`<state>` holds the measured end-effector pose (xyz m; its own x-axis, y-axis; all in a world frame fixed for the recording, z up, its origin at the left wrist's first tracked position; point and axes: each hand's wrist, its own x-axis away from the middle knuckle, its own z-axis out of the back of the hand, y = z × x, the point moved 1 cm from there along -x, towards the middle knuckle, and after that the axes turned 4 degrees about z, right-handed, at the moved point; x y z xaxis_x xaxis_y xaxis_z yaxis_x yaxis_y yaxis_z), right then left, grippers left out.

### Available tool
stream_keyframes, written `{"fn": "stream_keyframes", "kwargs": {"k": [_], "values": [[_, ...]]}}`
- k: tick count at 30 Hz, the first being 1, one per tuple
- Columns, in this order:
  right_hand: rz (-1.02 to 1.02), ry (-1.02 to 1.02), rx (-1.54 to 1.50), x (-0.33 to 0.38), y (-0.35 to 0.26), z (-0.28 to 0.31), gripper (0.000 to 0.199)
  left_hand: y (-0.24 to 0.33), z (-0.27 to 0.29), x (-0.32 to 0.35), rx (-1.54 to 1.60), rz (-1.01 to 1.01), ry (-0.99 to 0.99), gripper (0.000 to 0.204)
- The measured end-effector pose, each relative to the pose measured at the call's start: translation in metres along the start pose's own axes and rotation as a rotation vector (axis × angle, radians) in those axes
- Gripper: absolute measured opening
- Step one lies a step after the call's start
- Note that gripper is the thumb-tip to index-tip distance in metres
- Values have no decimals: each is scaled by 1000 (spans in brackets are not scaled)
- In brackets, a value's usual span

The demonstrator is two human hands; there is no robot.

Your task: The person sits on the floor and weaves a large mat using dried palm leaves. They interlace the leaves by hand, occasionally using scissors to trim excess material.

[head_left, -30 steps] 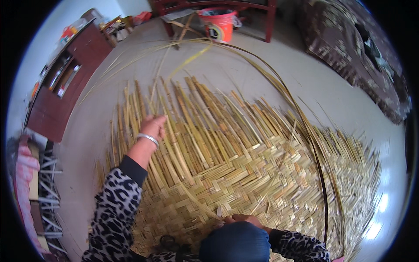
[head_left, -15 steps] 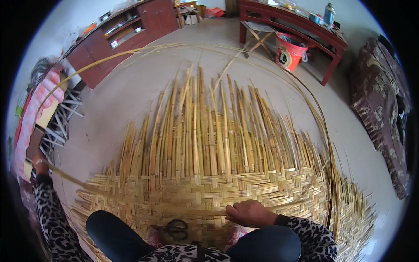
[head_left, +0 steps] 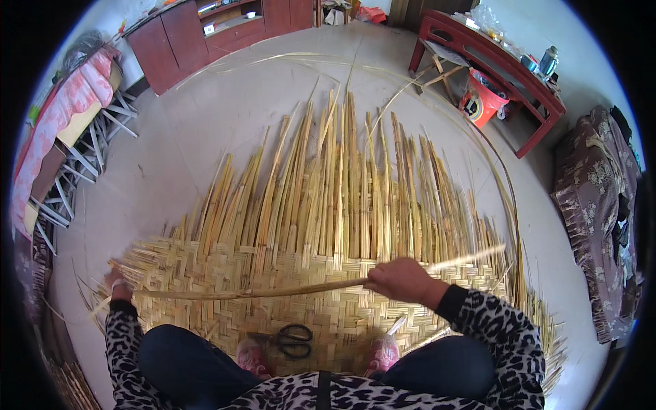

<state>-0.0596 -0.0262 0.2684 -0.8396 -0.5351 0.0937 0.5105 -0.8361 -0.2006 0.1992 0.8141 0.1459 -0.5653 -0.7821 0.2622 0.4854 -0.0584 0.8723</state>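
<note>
On the far left I see a pink-covered bed (head_left: 65, 102) and a stack of pale slats (head_left: 89, 160) leaning against it. Below these, my left hand (head_left: 117, 285) rests at the left edge of the woven yellow bamboo mat (head_left: 328, 273). It is closed around the near end of a long thin bamboo strip (head_left: 273, 290), though the blur hides the fingers' exact set.

The strip runs nearly level across the mat, from the left hand to my right hand, and lies just above the woven surface; I cannot tell whether it touches it. The mat lies flat on the pale floor (head_left: 205, 130). Its near half is tightly woven; its far half fans out into loose upright-pointing bamboo slats (head_left: 342, 178).

Near the middle, close to my knees, black-handled scissors (head_left: 290, 338) lie on the woven part, between two pink shoes (head_left: 383, 352). Behind the mat stands a dark red wooden cabinet (head_left: 198, 34).

Right of centre, my right hand (head_left: 403, 279) is closed in a fist around the strip. The strip's pale free end (head_left: 471, 256) sticks out beyond the knuckles, up and to the right. Long thin strips (head_left: 502, 184) curve along the mat's right edge.

Farther right stand a red wooden counter (head_left: 499, 65), with an orange bucket (head_left: 484, 101) beneath it, and a patterned brown sofa (head_left: 598, 198).
</note>
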Motion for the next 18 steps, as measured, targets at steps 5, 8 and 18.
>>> {"fn": "stream_keyframes", "kwargs": {"k": [5, 8, 18], "values": [[48, 222, 109, -45, 21, -1, 12, 112, -213, 228, -574, -1143, -939, 41], [81, 387, 86, -64, 39, -4, 12, 105, -266, 430, -607, -1322, -1356, 51], [-297, 597, 421, -39, 127, -41, 35, 16, -406, 535, -756, -552, -1387, 34]]}}
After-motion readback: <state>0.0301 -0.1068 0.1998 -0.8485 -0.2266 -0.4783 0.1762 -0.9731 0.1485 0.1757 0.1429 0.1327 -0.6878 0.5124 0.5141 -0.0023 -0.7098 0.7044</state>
